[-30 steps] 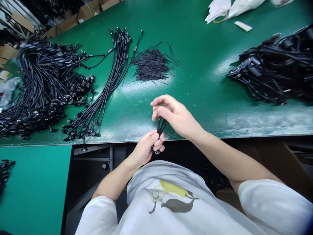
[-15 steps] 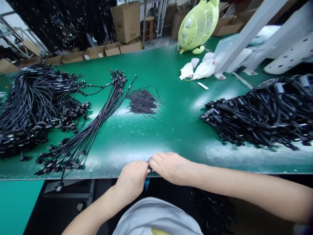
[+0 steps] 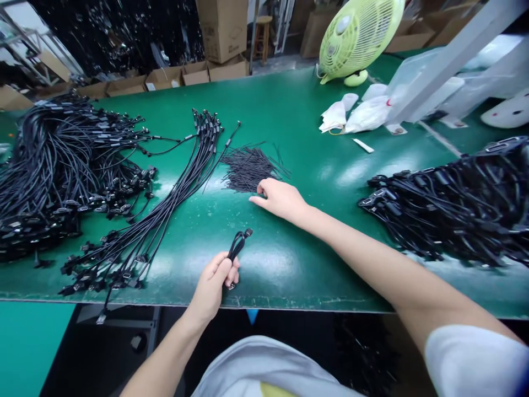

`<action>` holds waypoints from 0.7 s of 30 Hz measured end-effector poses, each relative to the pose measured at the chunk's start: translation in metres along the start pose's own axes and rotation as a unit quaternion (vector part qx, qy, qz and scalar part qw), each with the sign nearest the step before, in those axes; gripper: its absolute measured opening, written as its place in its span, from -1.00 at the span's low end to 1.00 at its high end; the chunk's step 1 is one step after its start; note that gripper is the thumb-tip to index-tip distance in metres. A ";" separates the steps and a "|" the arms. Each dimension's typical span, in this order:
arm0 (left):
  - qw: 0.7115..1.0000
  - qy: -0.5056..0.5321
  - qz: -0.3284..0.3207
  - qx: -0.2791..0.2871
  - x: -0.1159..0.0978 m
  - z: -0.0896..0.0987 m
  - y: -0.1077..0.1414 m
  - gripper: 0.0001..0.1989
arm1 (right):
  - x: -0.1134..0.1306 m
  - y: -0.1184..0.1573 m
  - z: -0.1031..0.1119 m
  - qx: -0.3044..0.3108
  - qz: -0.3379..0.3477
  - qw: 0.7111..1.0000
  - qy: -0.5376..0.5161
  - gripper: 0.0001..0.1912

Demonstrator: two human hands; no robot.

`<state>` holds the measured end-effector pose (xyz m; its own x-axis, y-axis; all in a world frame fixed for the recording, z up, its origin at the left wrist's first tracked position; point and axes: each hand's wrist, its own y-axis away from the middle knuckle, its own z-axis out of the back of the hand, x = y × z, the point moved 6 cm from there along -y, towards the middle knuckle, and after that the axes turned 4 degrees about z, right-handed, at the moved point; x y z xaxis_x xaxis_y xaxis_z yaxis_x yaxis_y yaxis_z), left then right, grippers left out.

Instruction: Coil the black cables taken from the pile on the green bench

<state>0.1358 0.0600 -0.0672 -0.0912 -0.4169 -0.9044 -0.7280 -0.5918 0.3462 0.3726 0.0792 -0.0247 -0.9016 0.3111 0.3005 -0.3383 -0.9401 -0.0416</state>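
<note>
Left hand (image 3: 215, 281): one, closed round folded black cable (image 3: 237, 245), glossy, looped, above tabletop's (image 3: 314, 259) near edge. Right hand (image 3: 283, 199): one, fingers part-curled, thumb extended, at near right side of tie pile (image 3: 248, 168); grip unclear. Ties: thin, dark, straight, uncountable. Cable heaps: two, black, tangled, by left (image 3: 61, 165) and right (image 3: 458, 204) ends. Loose cable bundle (image 3: 177, 193): one, between left heap and ties. Tabletop: green, glossy. Fan (image 3: 357, 38): one, lime plastic, far edge.

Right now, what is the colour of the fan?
Light yellowish green, best seen in the head view.
</note>
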 end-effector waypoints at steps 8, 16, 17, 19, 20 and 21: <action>0.987 0.157 0.005 -0.016 -0.015 -0.002 0.008 -0.70 | 0.021 0.028 0.002 -0.045 0.004 0.999 0.005 -0.80; 0.993 0.099 -0.063 0.019 -0.011 -0.010 0.022 -0.71 | 0.093 0.135 -0.021 0.096 0.131 0.936 -0.313 -0.84; 0.995 0.055 -0.083 0.007 -0.011 -0.009 0.024 -0.72 | 0.097 0.140 -0.018 0.052 0.158 0.947 -0.275 -0.82; 0.990 -0.054 -0.129 -0.036 -0.014 -0.005 0.030 -0.73 | 0.107 0.148 -0.009 -0.031 0.229 0.962 -0.148 -0.77; 0.981 -0.106 -0.154 -0.060 -0.017 -0.003 0.033 -0.75 | 0.113 0.152 -0.005 -0.066 0.268 0.959 -0.069 -0.74; 0.970 -0.150 -0.176 -0.081 -0.021 -0.001 0.036 -0.75 | 0.119 0.155 0.000 -0.096 0.309 0.946 0.010 -0.71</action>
<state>0.1123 0.0465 -0.0352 -0.0689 0.0355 -0.9970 -0.6356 -0.7718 0.0165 0.2123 -0.0298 0.0044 -0.9478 -0.2844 0.1439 0.2135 -0.9016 -0.3762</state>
